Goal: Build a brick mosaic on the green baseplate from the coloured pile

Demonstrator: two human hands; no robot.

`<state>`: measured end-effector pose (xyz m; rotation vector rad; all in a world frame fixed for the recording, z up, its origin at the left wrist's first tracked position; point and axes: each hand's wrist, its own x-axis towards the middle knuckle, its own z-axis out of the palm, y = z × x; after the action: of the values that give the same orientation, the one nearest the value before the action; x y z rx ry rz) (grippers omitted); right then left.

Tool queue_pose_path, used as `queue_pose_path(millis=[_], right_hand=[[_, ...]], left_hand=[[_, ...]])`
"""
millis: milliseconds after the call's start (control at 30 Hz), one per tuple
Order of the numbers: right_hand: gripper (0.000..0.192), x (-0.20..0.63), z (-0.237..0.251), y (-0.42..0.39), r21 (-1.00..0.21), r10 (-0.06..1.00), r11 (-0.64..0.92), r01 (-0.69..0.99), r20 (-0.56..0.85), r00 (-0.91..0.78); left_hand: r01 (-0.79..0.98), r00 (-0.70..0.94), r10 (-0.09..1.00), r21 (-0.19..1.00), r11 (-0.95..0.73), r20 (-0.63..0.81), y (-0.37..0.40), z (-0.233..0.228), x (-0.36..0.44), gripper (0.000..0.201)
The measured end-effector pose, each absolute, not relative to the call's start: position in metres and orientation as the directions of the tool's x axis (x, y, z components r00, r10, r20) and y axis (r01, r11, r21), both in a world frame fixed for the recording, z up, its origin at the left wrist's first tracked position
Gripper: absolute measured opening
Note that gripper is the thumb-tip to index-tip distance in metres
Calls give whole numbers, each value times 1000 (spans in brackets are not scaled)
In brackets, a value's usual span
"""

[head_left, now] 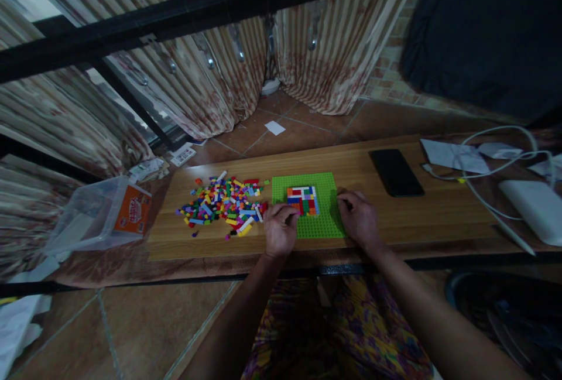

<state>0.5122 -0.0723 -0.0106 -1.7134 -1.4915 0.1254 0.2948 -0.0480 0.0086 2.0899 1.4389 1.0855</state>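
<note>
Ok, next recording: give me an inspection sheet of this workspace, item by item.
Surface: long wooden board, low over a tiled floor.
Job's things: green baseplate with a small patch of coloured bricks on it; loose brick pile to its left.
Clutter: dark phone, papers, white flat device, clear plastic tub lying off the board's left end.
Hands: left hand at the baseplate's left edge; right hand resting on its right edge.
Cables: white cable looping at right.
Surroundings: striped curtains, dark window frame.
</note>
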Motion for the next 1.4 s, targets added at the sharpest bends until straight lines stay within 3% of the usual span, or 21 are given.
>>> queue_pose_path(millis=[333, 667, 1067, 1400], right_hand=[[25, 513, -12, -72, -632, 854, 60, 773, 433, 288], [26, 511, -8, -74, -632, 861, 31, 774, 410, 300], [27, 513, -10, -74, -648, 867, 47, 761, 405, 292], [26, 514, -12, -74, -626, 860, 64, 777, 430, 276]], left_hand=[[582, 148, 936, 737, -343, 319, -51, 10, 289, 31], [594, 93, 965, 764, -251, 245, -45, 14, 295, 13], [540, -1, 985, 829, -143, 170, -41, 10, 300, 15], [505, 115, 975, 834, -222, 189, -43, 17, 289, 12]])
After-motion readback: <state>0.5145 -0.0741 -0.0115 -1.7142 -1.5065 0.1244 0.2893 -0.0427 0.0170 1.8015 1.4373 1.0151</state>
